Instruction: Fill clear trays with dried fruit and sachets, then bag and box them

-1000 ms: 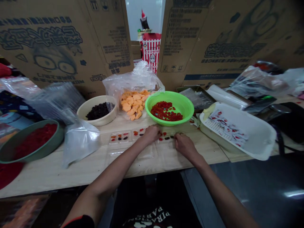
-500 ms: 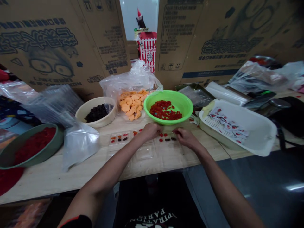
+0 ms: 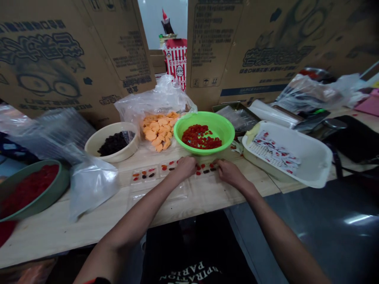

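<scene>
My left hand (image 3: pixel 187 166) is closed at the left edge of the right-hand clear tray (image 3: pixel 206 169), which holds red and dark pieces in small wells. At that tray's right edge is my right hand (image 3: pixel 227 170), its fingers also pinched together. What either hand grips, if anything, is too small to make out. Two more clear trays of red, orange and dark pieces lie to the left, one (image 3: pixel 144 174) in full view and one (image 3: pixel 168 167) partly behind my left hand. Just beyond my hands stands a bright green bowl (image 3: pixel 229 132) with red pieces inside.
Orange slices (image 3: pixel 159 130) in a plastic bag and a cream bowl (image 3: pixel 130 152) of dark pieces stand behind the trays. A green bowl (image 3: pixel 63 183) of red pieces is far left. On the right, a white basket (image 3: pixel 318 169) holds small packets. Cardboard boxes (image 3: pixel 254 47) line the back.
The head view has shifted slightly, so most things appear further left. The lids of the right-hand tray no longer show in front of it; both hands remain closed beside the tray.
</scene>
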The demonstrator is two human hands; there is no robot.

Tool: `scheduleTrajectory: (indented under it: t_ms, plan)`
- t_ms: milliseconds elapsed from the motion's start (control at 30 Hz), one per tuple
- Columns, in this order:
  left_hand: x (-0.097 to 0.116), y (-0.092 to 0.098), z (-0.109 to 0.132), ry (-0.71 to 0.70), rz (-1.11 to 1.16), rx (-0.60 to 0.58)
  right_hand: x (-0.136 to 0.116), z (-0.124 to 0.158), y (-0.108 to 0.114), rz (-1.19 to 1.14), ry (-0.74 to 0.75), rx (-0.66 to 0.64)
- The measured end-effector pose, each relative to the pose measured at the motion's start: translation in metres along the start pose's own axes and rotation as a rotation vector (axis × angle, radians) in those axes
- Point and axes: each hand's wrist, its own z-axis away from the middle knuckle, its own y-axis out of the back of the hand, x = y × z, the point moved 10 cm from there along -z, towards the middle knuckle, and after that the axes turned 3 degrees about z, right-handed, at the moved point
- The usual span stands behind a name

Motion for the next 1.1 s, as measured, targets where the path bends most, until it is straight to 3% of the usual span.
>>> scheduleTrajectory:
  t_ms: [267,467,567,633,933,1100]
  plan:
    - [-0.004,-0.007,-0.007,0.140,-0.094,0.017,-0.010,0.012,-0.010,-0.062,-0.016,-0.024]
    - [-0.015,0.010,0.003,0.114,-0.025,0.114,-0.008,0.018,0.000,-0.047,-0.049,0.039]
    - [-0.013,0.014,0.010,0.023,0.043,0.142,-0.018,0.018,0.000,0.048,-0.003,0.026]
    - [-0.009,0.013,0.013,-0.017,0.087,0.147,-0.022,0.017,-0.001,0.102,0.003,0.017]
    - [-0.010,0.000,0.004,0.105,0.082,0.134,-0.028,0.017,-0.001,0.118,-0.053,0.065]
    - [-0.010,-0.005,0.001,0.039,0.057,0.130,-0.033,0.011,-0.003,0.132,-0.040,0.027]
